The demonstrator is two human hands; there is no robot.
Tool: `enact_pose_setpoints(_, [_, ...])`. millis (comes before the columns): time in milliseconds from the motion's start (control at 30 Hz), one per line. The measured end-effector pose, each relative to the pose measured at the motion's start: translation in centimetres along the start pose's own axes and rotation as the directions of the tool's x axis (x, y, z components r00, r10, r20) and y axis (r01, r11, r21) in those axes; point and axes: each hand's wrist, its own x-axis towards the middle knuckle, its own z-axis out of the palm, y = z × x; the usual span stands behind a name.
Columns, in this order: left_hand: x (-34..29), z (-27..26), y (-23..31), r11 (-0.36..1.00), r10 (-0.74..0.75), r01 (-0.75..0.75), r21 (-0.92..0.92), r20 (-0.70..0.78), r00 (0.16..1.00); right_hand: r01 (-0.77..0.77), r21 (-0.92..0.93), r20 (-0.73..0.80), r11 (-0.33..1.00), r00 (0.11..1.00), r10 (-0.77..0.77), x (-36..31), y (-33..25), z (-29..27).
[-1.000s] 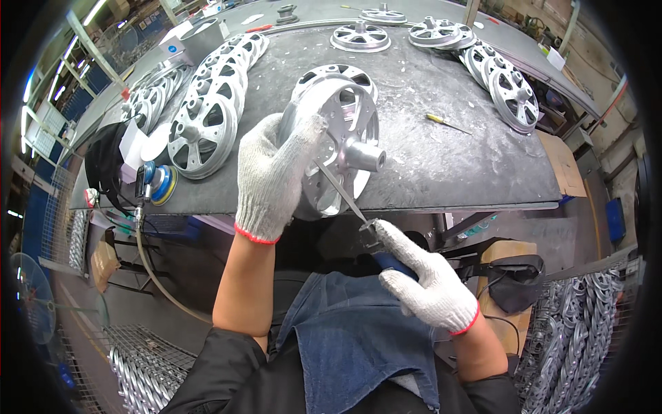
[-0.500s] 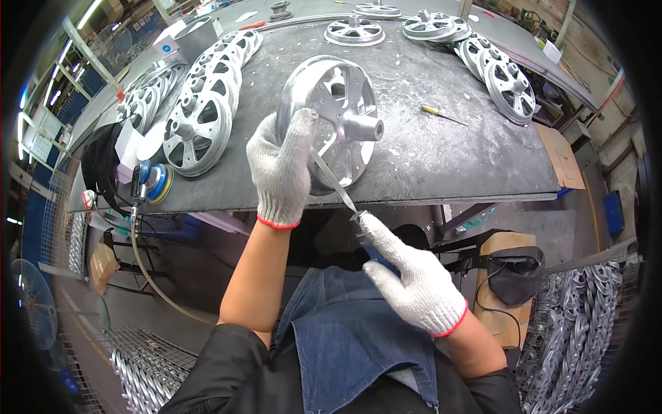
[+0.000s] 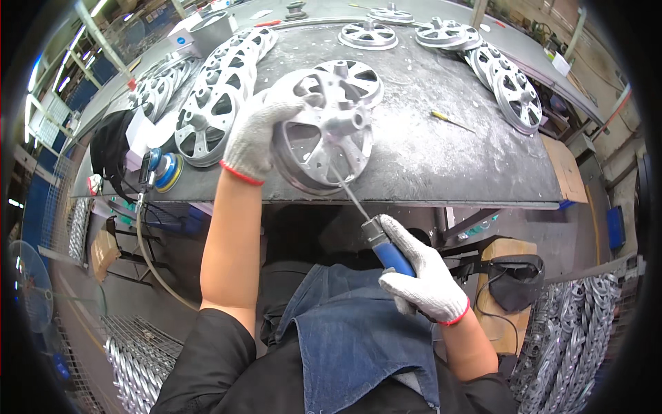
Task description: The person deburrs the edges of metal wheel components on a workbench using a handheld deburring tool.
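My left hand (image 3: 256, 138), in a white knitted glove with a red cuff, grips the left rim of a silver spoked metal wheel (image 3: 303, 162). The wheel is held tilted above the near part of the table, its hub facing me. Gloved the same way, my right hand (image 3: 429, 276) is closed round the blue handle of a file (image 3: 392, 257) with a grey collar. The file's thin metal blade reaches up to the lower spokes; whether its tip touches them or passes through an opening is blurred. Just behind the held wheel shows another silver wheel (image 3: 369, 79), partly covered.
Overlapping wheels (image 3: 200, 127) line the table's left; more wheels (image 3: 514, 100) stand at the right. A yellow-handled screwdriver (image 3: 452, 121) lies right of centre. A blue disc sander (image 3: 164, 169) with a hose sits at the front left. Wire baskets of metal parts (image 3: 572, 338) flank me.
The held wheel has turned to face me more and its top has tipped back. My left hand has shifted left and up its rim. The file's blue handle has come into clearer view.
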Motion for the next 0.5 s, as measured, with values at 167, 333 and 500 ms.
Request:
enact_pose_setpoints(167, [-1.9, 1.5, -2.6, 0.992, 0.127, -0.127, 0.023, 0.017, 0.992, 0.009, -0.14, -0.167, 0.99, 0.985, -0.033, 0.4, 0.2, -0.5])
enact_pose_setpoints(333, [-2.1, 0.4, 1.9, 0.94, 0.085, -0.069, 0.333, -0.032, 0.996, 0.248, -0.411, -0.087, 0.877, 0.947, -0.309, 0.7, 2.7, -1.0])
enact_pose_setpoints(500, [-2.3, -0.1, 1.8, 0.95, 0.058, -0.039, 0.308, -0.053, 0.997, 0.231, -0.895, 0.009, 0.381, 0.864, -0.503, 2.6, 3.3, -0.1])
